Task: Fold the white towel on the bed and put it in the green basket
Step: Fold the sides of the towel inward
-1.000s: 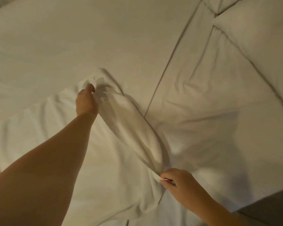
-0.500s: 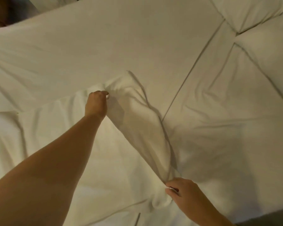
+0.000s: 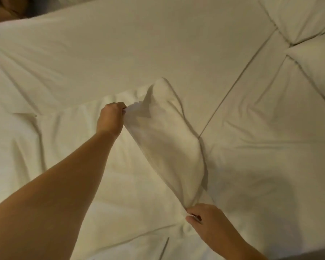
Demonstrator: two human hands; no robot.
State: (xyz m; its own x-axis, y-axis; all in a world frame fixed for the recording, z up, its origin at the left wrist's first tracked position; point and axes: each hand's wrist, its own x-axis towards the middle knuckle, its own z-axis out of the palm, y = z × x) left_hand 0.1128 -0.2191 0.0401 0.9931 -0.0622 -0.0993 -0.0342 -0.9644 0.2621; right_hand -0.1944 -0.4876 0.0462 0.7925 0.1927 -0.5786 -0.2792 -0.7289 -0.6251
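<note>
We are pinching the towel edge with both the left hand and right hand, starting the first fold; next, probably carrying that edge across.

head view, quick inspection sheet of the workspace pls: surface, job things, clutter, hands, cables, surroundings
surface: bed in creased white sheets with thin dark seam lines
job's things: white towel spread on the bed, its right part lifted into a ridge between the hands; green basket not in view
clutter: pillows at top right
grippers: left hand pinches the towel's far edge; right hand pinches its near edge
cables: nothing seen
surroundings: dim room, dark patch at top left, too blurred to tell
</note>
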